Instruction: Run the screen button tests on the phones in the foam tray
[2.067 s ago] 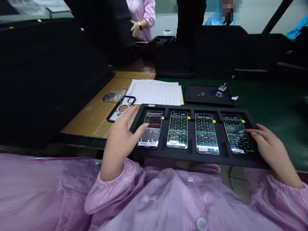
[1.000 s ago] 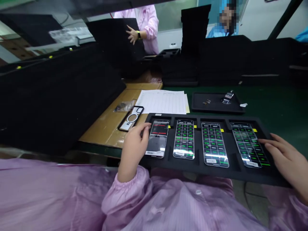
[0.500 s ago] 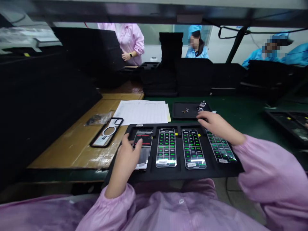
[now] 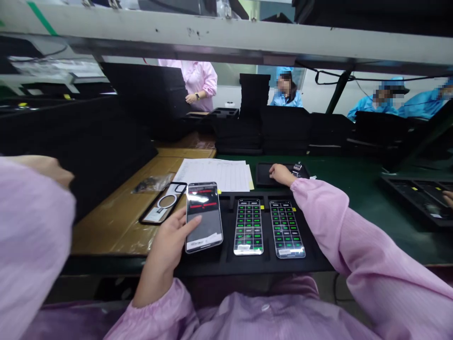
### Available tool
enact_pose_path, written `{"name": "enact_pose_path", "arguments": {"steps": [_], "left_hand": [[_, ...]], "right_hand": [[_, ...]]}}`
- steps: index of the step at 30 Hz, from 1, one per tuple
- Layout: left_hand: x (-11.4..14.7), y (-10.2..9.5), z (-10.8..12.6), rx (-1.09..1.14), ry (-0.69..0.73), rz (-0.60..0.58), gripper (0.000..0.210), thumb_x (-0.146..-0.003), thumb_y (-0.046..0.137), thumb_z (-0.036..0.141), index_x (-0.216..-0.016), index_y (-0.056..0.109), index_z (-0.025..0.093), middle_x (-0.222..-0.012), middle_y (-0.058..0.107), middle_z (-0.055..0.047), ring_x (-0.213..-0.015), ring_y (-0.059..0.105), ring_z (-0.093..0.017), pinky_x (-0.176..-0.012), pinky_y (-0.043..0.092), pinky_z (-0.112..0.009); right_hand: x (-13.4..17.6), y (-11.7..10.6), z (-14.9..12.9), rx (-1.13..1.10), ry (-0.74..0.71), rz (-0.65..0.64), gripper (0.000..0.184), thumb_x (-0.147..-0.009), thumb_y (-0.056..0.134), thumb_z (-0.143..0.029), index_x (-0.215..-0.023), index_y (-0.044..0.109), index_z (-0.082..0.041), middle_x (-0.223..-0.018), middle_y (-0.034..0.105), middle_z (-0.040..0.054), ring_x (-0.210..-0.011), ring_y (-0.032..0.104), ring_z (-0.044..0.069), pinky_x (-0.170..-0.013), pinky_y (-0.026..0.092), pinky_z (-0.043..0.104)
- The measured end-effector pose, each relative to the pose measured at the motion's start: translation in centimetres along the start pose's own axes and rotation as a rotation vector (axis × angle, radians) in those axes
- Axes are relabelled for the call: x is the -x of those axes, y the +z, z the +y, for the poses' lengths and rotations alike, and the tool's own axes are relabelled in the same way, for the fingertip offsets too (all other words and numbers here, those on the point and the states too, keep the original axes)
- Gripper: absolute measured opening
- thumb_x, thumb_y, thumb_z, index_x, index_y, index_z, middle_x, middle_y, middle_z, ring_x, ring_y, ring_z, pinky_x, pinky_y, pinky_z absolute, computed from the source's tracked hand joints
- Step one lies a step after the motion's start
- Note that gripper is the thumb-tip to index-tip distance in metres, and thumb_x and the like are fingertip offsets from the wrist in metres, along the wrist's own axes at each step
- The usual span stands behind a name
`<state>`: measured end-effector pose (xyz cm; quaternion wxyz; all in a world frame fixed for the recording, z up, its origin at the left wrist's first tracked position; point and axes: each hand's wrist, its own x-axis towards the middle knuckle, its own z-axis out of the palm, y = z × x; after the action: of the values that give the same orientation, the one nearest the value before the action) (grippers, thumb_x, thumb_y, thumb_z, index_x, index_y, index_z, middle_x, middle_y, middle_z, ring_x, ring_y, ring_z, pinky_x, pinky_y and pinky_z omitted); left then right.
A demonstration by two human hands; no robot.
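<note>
The left hand (image 4: 166, 248) gripped a phone (image 4: 203, 216) lifted above the black foam tray (image 4: 226, 264), thumb on its screen, which showed red bars with unreadable writing. The right hand (image 4: 281, 174) rested released on a small black tray (image 4: 264, 174) farther back on the surface (image 4: 354, 189).

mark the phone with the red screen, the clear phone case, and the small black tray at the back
phone with the red screen (image 4: 203, 218), head view, middle of its screen.
clear phone case (image 4: 162, 203), head view, on its ring.
small black tray (image 4: 262, 174), head view, bare left part of its floor.
</note>
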<state>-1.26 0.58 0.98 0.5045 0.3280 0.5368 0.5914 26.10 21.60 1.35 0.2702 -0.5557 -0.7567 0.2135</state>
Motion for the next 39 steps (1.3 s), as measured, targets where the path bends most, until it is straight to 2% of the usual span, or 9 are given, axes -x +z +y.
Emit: {"name": "enact_pose_path", "arguments": {"steps": [3,8,13,18,23,25,27,33,39], "left_hand": [[0.4,1.6,0.5,0.205,0.032,0.084,0.051,-0.051,0.09,0.019,-0.096,0.067,0.014,-0.083,0.077,-0.004,-0.07,0.072,-0.019,-0.067,0.058,-0.026],[0.6,5.0,0.8,0.455,-0.209,0.144,0.011,-0.075,0.063,0.001,-0.082,0.068,0.009,-0.071,0.074,-0.005,-0.059,0.068,-0.014,-0.059,0.056,-0.022],[0.9,6.6,0.7,0.513,-0.28,0.126,0.019,-0.083,0.053,-0.002,-0.079,0.069,0.008,-0.065,0.071,-0.006,-0.059,0.068,-0.014,-0.058,0.057,-0.021],[1.3,6.9,0.9,0.563,-0.276,0.113,0.023,-0.086,0.048,-0.004,-0.082,0.069,0.006,-0.066,0.071,-0.007,-0.058,0.067,-0.013,-0.058,0.056,-0.02],[1.4,7.7,0.9,0.618,-0.22,0.124,0.025,-0.087,0.047,-0.004,-0.084,0.069,0.007,-0.069,0.071,-0.005,-0.061,0.067,-0.011,-0.063,0.057,-0.02],[1.4,8.2,0.9,0.635,-0.209,0.123,0.024,-0.087,0.048,-0.003,-0.085,0.069,0.008,-0.07,0.071,-0.005,-0.062,0.067,-0.011,-0.068,0.057,-0.02],[1.6,8.9,0.8,0.643,-0.212,0.116,0.023,-0.088,0.049,-0.001,-0.086,0.07,0.008,-0.071,0.072,-0.005,-0.065,0.067,-0.012,-0.074,0.057,-0.022],[2.5,10.8,1.0,0.657,-0.224,0.121,0.023,-0.09,0.049,0.003,-0.082,0.07,0.01,-0.066,0.069,-0.003,-0.074,0.069,-0.013,-0.083,0.056,-0.023],[3.8,12.3,0.0,0.667,-0.151,0.093,0.011,-0.087,0.058,0.009,-0.086,0.068,0.011,-0.089,0.075,-0.007,-0.097,0.071,-0.019,-0.092,0.055,-0.03]], "right_hand": [[0.4,-1.5,-0.6,-0.061,0.047,0.0,0.011,-0.097,0.067,-0.021,-0.092,0.065,-0.012,-0.091,0.066,0.004,-0.082,0.065,0.016,-0.077,0.057,0.031],[3.4,-3.6,-2.4,-0.273,0.067,-0.054,0.017,-0.095,0.059,-0.004,-0.08,0.061,-0.013,-0.071,0.066,0.0028,-0.06,0.062,0.012,-0.056,0.05,0.019],[6.1,-4.2,-3.4,-0.433,0.112,-0.108,0.016,-0.092,0.063,-0.003,-0.08,0.068,-0.012,-0.067,0.064,0.001,-0.052,0.055,0.008,-0.05,0.048,0.015],[6.7,-3.8,-3.9,-0.604,0.186,-0.126,0.023,-0.093,0.053,0.005,-0.085,0.068,-0.012,-0.072,0.067,0.0033,-0.059,0.061,0.007,-0.055,0.053,0.011],[11.7,-2.2,-6.0,-0.843,0.195,-0.384,0.008,-0.092,0.066,-0.01,-0.084,0.064,-0.012,-0.082,0.072,0.0073,-0.07,0.07,0.012,-0.066,0.061,0.019],[14.6,-1.6,-7.0,-1.059,0.186,-0.533,0.016,-0.086,0.077,-0.023,-0.086,0.065,-0.013,-0.085,0.073,0.0069,-0.073,0.072,0.014,-0.066,0.062,0.019],[17.1,-1.2,-7.9,-1.231,0.204,-0.589,0.027,-0.08,0.084,-0.031,-0.089,0.065,-0.013,-0.089,0.074,0.0071,-0.077,0.073,0.015,-0.068,0.062,0.018],[20.4,-1.2,-9.1,-1.349,0.233,-0.432,0.032,-0.079,0.085,-0.036,-0.085,0.063,-0.014,-0.087,0.074,0.0069,-0.077,0.074,0.018,-0.063,0.062,0.019],[22.0,0.8,-9.0,-1.392,0.121,-0.145,0.033,-0.082,0.082,-0.038,-0.077,0.056,-0.018,-0.099,0.074,0.0079,-0.095,0.072,0.022,-0.072,0.063,0.027]]}}
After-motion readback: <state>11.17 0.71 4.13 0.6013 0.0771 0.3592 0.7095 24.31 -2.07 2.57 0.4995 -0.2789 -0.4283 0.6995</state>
